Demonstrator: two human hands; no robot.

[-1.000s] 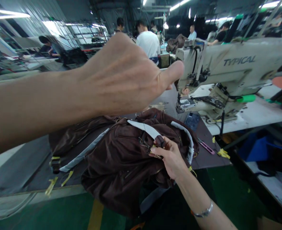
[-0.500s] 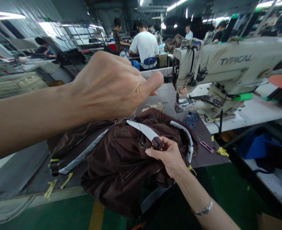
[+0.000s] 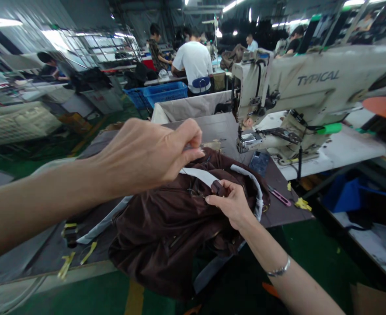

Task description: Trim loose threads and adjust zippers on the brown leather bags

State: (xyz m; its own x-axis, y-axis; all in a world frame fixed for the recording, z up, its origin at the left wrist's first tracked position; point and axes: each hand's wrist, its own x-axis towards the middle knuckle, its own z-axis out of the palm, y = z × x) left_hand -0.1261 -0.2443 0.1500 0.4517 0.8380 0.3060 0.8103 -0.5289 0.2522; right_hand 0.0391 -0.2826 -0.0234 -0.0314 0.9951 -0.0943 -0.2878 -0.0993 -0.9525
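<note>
1. My left hand (image 3: pixel 147 157) has dropped from eye level to just above the brown bag (image 3: pixel 166 223). Fingertips pinched shut; on what, cannot tell.
2. My right hand (image 3: pixel 234 205) stays clamped on the zip tab (image 3: pixel 219 188).
3. Bag overhangs the table (image 3: pixel 222 127) edge; both hands now near the same spot.

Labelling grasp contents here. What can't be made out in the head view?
Left hand: thumb and forefinger pinched shut; whatever they pinch is hidden by the hand itself or too thin to see.
Right hand: grips brown tab on the brown bag; the hand covers the zipper end.
Pink tool on the table: too small to name.
Sewing machine: needle area too small; right end cut off by the frame edge.
</note>
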